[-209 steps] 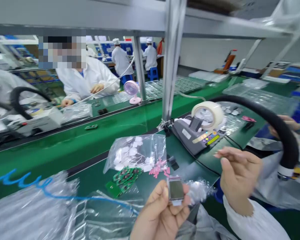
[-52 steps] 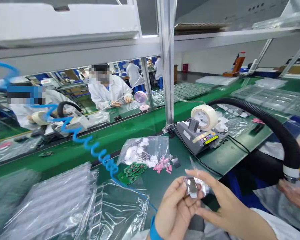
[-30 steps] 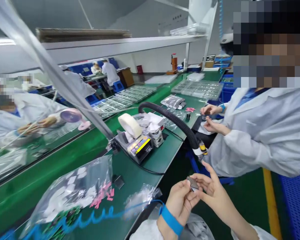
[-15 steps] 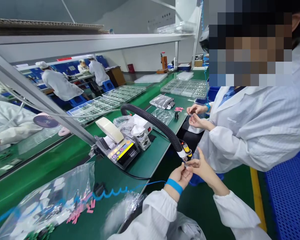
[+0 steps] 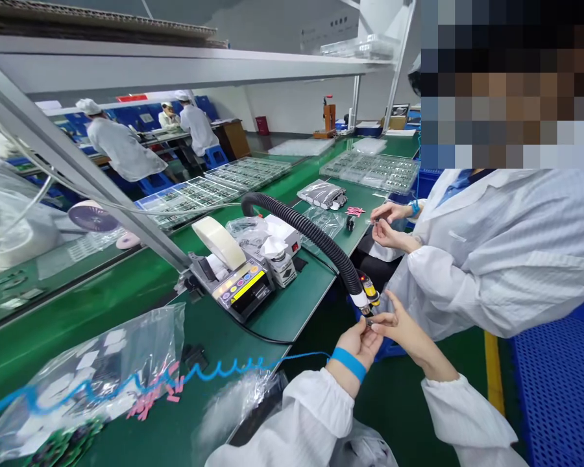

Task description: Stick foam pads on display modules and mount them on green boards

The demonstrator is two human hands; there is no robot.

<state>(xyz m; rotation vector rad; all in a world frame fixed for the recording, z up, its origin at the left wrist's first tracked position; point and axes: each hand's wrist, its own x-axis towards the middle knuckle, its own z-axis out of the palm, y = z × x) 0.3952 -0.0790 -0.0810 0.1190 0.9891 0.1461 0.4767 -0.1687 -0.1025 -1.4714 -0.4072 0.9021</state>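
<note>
My left hand (image 5: 359, 342), with a blue wrist strap (image 5: 348, 364), pinches a small dark part (image 5: 368, 322) whose kind I cannot make out. Fingers and thumb of my right hand (image 5: 398, 322) close on the same part from the right, while one finger points upward. Just above the part hangs a yellow and black nozzle (image 5: 368, 288) with a lit red light, at the end of a black corrugated hose (image 5: 311, 235). Both hands are off the front edge of the green bench (image 5: 292, 311). My fingers hide most of the part.
A tape dispenser (image 5: 243, 288) with a roll stands on the bench. Nearer lie a clear bag (image 5: 150, 324), pink strips (image 5: 148, 395) and green circuit boards (image 5: 68, 444). A coiled blue cord (image 5: 224, 371) crosses to my wrist. A co-worker (image 5: 506, 253) works at right. Trays (image 5: 370, 172) lie farther back.
The camera view has shifted slightly, so the scene sits differently in the picture. My hands keep the small part under the nozzle with much the same grip.
</note>
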